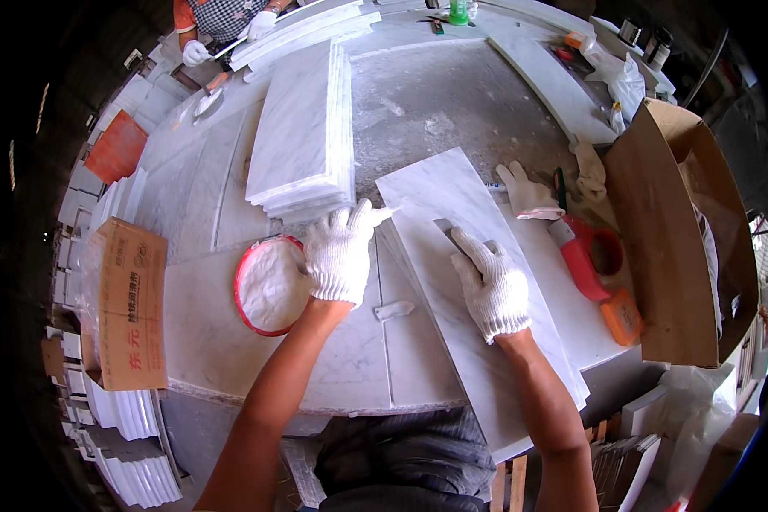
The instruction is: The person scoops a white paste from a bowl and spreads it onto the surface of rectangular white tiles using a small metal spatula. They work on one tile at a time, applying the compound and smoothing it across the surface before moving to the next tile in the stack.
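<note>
My right hand point(493, 286), in a white knit glove, grips a scraper with a flat grey blade point(445, 229), its handle hidden under the fingers. The blade lies low over a long white marble slab with grey veins point(427, 192), which slants across the table's front edge. White knit also covers my left hand point(341, 247), held just left of the slab with its fingers apart. A whitish tip, perhaps paste, shows at the finger pointing right. Beside that hand sits a round red-rimmed tub of white paste point(269, 286); the hand hides part of its right rim.
Stacked marble slabs point(294, 128) rise behind the tub. Cardboard boxes stand left point(128, 307) and right point(657, 230). Right of my slab lie a loose glove point(529, 192), a red tape-like roll point(587, 260) and an orange block point(621, 317). A gloved co-worker point(230, 26) works at the far left.
</note>
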A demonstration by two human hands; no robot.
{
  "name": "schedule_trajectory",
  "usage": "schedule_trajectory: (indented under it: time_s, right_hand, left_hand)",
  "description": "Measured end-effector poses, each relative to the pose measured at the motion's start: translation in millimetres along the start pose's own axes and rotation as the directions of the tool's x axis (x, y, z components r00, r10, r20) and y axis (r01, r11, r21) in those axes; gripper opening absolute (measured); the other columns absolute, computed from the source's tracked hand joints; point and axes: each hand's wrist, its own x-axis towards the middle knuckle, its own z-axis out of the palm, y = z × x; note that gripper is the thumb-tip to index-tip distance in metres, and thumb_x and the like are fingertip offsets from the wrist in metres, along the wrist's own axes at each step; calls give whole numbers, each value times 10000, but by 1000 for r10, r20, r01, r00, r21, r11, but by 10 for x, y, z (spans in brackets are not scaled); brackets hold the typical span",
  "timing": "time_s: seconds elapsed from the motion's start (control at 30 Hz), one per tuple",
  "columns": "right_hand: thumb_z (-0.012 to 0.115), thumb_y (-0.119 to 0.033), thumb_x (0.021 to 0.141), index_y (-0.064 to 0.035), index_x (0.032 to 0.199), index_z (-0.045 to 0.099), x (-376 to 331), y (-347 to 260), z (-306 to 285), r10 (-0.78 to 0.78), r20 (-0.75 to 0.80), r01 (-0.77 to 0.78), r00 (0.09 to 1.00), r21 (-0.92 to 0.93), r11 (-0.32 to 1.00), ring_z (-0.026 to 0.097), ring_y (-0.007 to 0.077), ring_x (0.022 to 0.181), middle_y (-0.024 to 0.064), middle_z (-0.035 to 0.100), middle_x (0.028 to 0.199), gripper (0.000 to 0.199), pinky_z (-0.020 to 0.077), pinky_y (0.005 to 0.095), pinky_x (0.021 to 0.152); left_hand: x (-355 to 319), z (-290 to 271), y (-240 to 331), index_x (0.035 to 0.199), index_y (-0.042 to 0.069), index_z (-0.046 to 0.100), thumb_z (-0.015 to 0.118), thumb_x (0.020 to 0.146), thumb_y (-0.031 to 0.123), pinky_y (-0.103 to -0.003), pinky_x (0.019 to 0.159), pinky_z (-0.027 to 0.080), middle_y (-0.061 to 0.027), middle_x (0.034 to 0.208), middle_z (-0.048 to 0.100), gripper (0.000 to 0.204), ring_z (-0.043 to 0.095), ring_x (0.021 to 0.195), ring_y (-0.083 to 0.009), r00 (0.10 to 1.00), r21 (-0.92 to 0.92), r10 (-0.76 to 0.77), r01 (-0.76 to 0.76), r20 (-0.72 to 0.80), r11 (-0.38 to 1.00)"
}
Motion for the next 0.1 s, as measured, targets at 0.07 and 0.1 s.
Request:
schedule_trajectory:
  time_s: [0.07, 0.1]
  right_hand:
    - [695, -189, 883, -197, 1240, 678, 5, 14, -2, -15, 1, 15, 1000, -5, 1000, 639, 294, 724, 115, 627, 824, 357, 524, 388, 652]
    - [698, -195, 884, -195, 1240, 678, 3, 24, 2, -23, 2, 23, 1000, -8, 1000, 642, 293, 726, 118, 630, 830, 356, 527, 388, 655]
  left_hand:
    - [30, 4, -7, 1280, 165, 617, 699, 837, 199, -478, 854, 457, -88, 1084, 636, 451, 600, 961, -330, 1000, 13, 5, -5, 15, 1000]
    - [37, 5, 0, 1280, 165, 617, 699, 837, 199, -478, 854, 457, -88, 1084, 636, 451, 600, 961, -330, 1000, 13, 9, -9, 17, 1000]
